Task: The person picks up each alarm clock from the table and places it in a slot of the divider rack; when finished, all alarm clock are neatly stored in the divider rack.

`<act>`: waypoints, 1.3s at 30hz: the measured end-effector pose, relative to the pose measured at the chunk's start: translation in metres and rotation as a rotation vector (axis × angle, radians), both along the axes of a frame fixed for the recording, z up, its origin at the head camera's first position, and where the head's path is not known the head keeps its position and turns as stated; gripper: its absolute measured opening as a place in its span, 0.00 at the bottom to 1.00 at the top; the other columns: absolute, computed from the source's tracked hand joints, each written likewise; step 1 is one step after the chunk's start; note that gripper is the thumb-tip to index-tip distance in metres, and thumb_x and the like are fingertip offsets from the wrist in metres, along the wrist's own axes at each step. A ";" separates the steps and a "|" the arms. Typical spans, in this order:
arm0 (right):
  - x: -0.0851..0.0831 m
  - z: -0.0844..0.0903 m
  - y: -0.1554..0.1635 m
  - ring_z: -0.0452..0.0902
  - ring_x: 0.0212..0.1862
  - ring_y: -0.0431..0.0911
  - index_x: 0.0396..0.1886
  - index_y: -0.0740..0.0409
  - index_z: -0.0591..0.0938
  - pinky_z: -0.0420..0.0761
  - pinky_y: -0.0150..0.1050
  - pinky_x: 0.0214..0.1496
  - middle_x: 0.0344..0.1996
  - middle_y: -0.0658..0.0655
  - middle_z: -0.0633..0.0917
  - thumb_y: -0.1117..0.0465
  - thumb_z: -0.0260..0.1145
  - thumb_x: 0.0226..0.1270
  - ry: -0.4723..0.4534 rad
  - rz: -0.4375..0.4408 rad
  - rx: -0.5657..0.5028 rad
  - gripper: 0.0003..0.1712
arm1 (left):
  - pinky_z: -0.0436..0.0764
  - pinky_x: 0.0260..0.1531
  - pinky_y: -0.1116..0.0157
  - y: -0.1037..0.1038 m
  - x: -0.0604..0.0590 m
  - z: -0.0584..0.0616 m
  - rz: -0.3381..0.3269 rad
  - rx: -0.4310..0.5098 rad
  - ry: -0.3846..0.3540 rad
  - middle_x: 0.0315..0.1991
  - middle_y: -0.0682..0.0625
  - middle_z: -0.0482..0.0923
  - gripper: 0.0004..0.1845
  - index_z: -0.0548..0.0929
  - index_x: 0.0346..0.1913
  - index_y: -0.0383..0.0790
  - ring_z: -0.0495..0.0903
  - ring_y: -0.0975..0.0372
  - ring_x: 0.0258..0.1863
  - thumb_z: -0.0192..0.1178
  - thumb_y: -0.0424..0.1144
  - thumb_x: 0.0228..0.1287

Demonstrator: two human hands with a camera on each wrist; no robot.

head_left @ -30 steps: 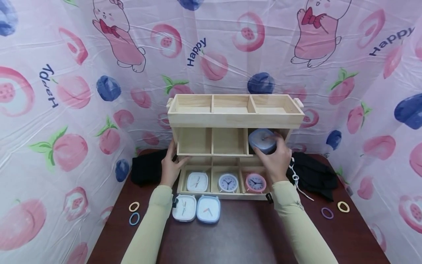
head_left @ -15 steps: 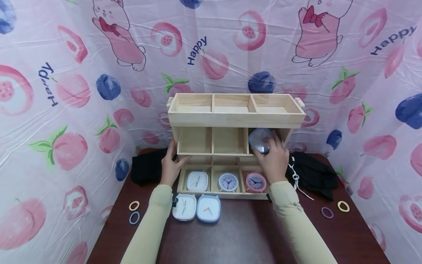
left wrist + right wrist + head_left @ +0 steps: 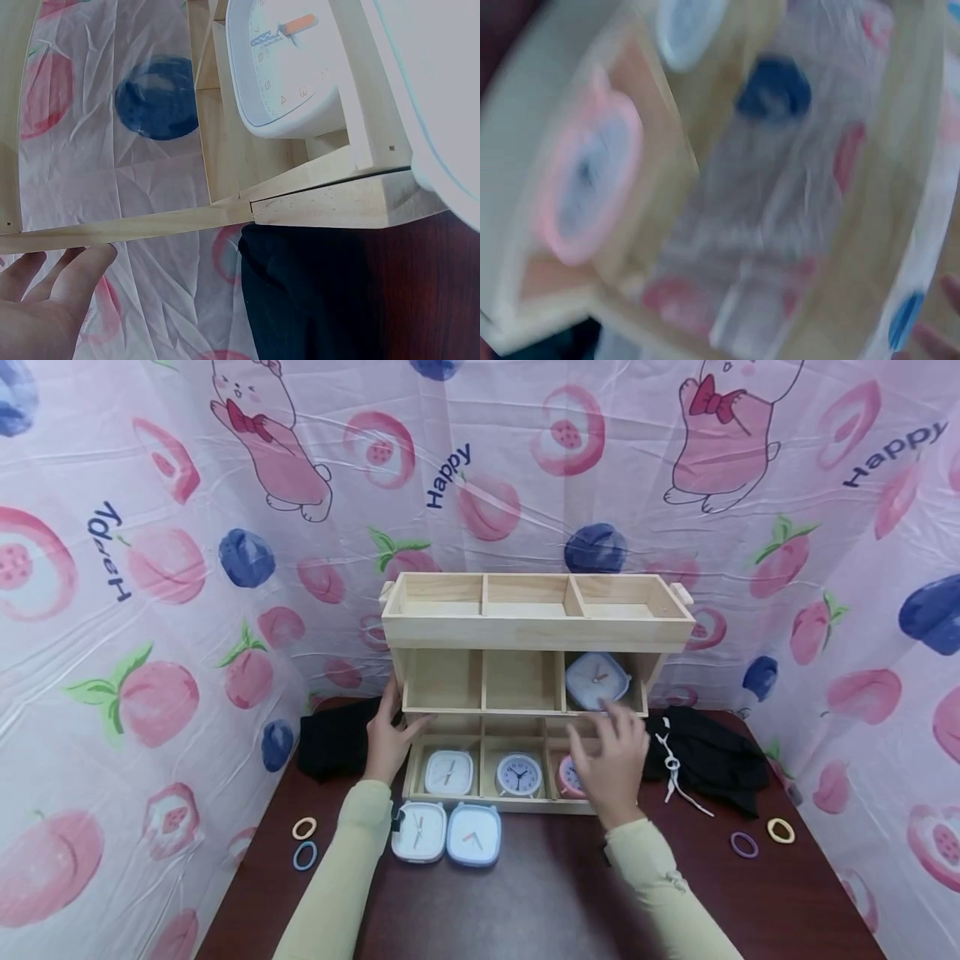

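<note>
A three-tier wooden organizer box (image 3: 536, 633) stands at the back of the table. My left hand (image 3: 386, 743) rests against its left side, fingers straight; the left wrist view shows the fingertips touching a wooden side strip (image 3: 150, 229). My right hand (image 3: 611, 768) is apart from any clock, fingers spread, below the middle tier. A blue alarm clock (image 3: 597, 681) lies tilted in that tier's right compartment. In the bottom tier lie a white square clock (image 3: 449, 772), a round white clock (image 3: 518, 775) and a pink clock (image 3: 592, 176), which my right hand partly covers in the head view.
A white clock (image 3: 419, 832) and a light-blue clock (image 3: 474, 835) lie on the table before the box. Black cloth (image 3: 333, 739) is at left, a black drawstring bag (image 3: 712, 760) at right. Small rings, such as a purple one (image 3: 745, 844), lie on both sides.
My right hand has let go of the blue clock, left it in the middle tier's right compartment, and drawn back down toward me. The left hand stays at the box's side.
</note>
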State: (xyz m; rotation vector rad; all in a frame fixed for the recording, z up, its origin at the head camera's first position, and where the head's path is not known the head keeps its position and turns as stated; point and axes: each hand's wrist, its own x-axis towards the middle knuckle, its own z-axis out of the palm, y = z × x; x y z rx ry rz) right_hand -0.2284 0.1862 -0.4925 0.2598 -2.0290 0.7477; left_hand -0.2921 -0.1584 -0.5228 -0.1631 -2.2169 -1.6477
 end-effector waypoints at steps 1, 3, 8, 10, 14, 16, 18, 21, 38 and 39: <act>0.006 -0.007 -0.007 0.77 0.57 0.69 0.42 0.65 0.89 0.72 0.66 0.56 0.54 0.70 0.87 0.56 0.77 0.62 0.023 0.042 0.003 0.17 | 0.76 0.73 0.41 0.000 0.000 0.000 -0.001 0.001 0.001 0.81 0.42 0.68 0.55 0.55 0.85 0.72 0.70 0.48 0.79 0.77 0.39 0.64; 0.020 -0.021 -0.020 0.79 0.54 0.66 0.42 0.64 0.89 0.73 0.62 0.55 0.50 0.67 0.88 0.58 0.77 0.60 0.025 0.124 0.035 0.16 | 0.76 0.73 0.40 0.000 0.000 0.001 -0.002 0.005 0.010 0.81 0.41 0.68 0.55 0.56 0.85 0.70 0.69 0.47 0.80 0.78 0.39 0.64; 0.053 -0.061 -0.049 0.79 0.52 0.57 0.49 0.59 0.88 0.77 0.57 0.57 0.48 0.60 0.86 0.55 0.82 0.55 -0.133 0.261 0.174 0.23 | 0.76 0.73 0.40 0.000 0.000 0.002 -0.001 0.005 0.030 0.80 0.41 0.69 0.54 0.56 0.85 0.71 0.70 0.47 0.79 0.78 0.39 0.64; 0.063 -0.076 -0.058 0.79 0.53 0.54 0.53 0.56 0.88 0.80 0.56 0.57 0.49 0.58 0.85 0.50 0.84 0.54 -0.226 0.294 0.233 0.28 | 0.76 0.73 0.40 0.000 0.001 0.002 0.001 0.003 0.028 0.80 0.42 0.69 0.54 0.56 0.85 0.73 0.70 0.48 0.79 0.77 0.39 0.65; 0.079 -0.095 -0.074 0.77 0.59 0.54 0.64 0.49 0.85 0.81 0.56 0.62 0.57 0.56 0.81 0.39 0.85 0.51 -0.424 0.353 0.333 0.42 | 0.76 0.73 0.41 0.000 0.001 0.001 -0.002 0.003 0.024 0.81 0.43 0.68 0.54 0.56 0.84 0.74 0.70 0.49 0.80 0.77 0.39 0.65; 0.082 -0.101 -0.081 0.75 0.63 0.54 0.70 0.47 0.82 0.80 0.57 0.64 0.61 0.57 0.80 0.35 0.85 0.49 -0.500 0.378 0.371 0.49 | 0.76 0.73 0.40 0.000 0.002 0.002 -0.002 0.005 0.024 0.81 0.43 0.68 0.54 0.56 0.85 0.73 0.69 0.48 0.80 0.77 0.39 0.65; 0.084 -0.104 -0.088 0.73 0.64 0.55 0.74 0.46 0.79 0.80 0.56 0.65 0.64 0.58 0.79 0.32 0.86 0.47 -0.549 0.390 0.408 0.55 | 0.76 0.73 0.40 0.000 0.002 0.001 -0.001 0.008 0.027 0.81 0.42 0.68 0.53 0.57 0.85 0.71 0.69 0.47 0.80 0.77 0.39 0.65; 0.083 -0.107 -0.097 0.72 0.65 0.55 0.77 0.46 0.77 0.80 0.56 0.65 0.67 0.58 0.77 0.32 0.87 0.43 -0.592 0.386 0.433 0.60 | 0.76 0.72 0.39 0.000 0.002 0.002 0.000 0.013 0.031 0.80 0.42 0.69 0.53 0.58 0.85 0.69 0.70 0.47 0.79 0.78 0.40 0.64; 0.078 -0.112 -0.106 0.72 0.67 0.60 0.70 0.48 0.82 0.80 0.59 0.68 0.68 0.61 0.78 0.43 0.92 0.38 -0.611 0.298 0.404 0.54 | 0.77 0.72 0.40 0.000 0.001 0.001 -0.003 0.009 0.027 0.80 0.42 0.70 0.53 0.58 0.85 0.68 0.71 0.47 0.79 0.78 0.39 0.64; 0.079 -0.112 -0.106 0.72 0.67 0.60 0.69 0.48 0.82 0.81 0.59 0.67 0.68 0.61 0.78 0.43 0.92 0.38 -0.614 0.298 0.401 0.54 | 0.77 0.72 0.40 0.000 0.001 0.001 -0.003 0.012 0.026 0.80 0.42 0.70 0.53 0.58 0.85 0.67 0.71 0.47 0.79 0.78 0.39 0.64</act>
